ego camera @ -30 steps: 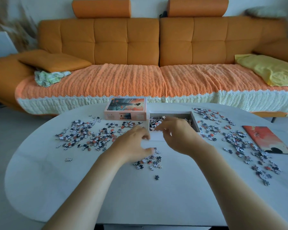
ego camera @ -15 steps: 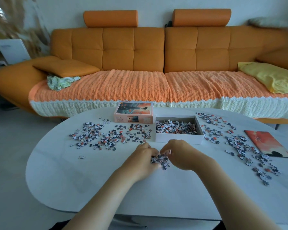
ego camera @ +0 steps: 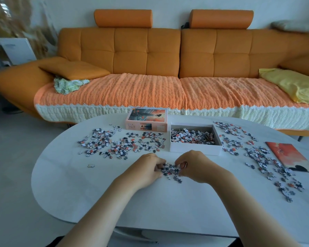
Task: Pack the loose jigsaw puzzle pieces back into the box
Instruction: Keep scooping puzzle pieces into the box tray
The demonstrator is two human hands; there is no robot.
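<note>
1. A second ago both hands are up at the box (ego camera: 194,149), the right one over its front wall. Now we have them down on the bench (ego camera: 96,193), just in front of the box.
2. Our left hand (ego camera: 146,168) and right hand (ego camera: 194,164) close in on the small heap (ego camera: 170,171) of puzzle pieces from either side. The fingers of each hand curl round the heap's edge and touch the pieces. The heap is not yet lifted.
3. We judge that one load has gone into the box and the next handful is being gathered. The box sits open and holds a layer of pieces.
4. Much remains to be packed. A wide left scatter (ego camera: 118,143) lies beside the box, a long right scatter (ego camera: 268,157) runs toward the bench edge, and one stray piece (ego camera: 91,165) lies apart on the left.
5. The lid (ego camera: 146,121) stands just left of the box, picture side up. A printed sheet (ego camera: 291,157) lies flat at the far right, touching the right scatter.
6. The bench is a pale, rounded top. Behind it runs an orange sofa (ego camera: 132,50) under a knitted throw, with a yellow cloth (ego camera: 292,84) at its right end and an orange cushion (ego camera: 73,68) at its left.
</note>
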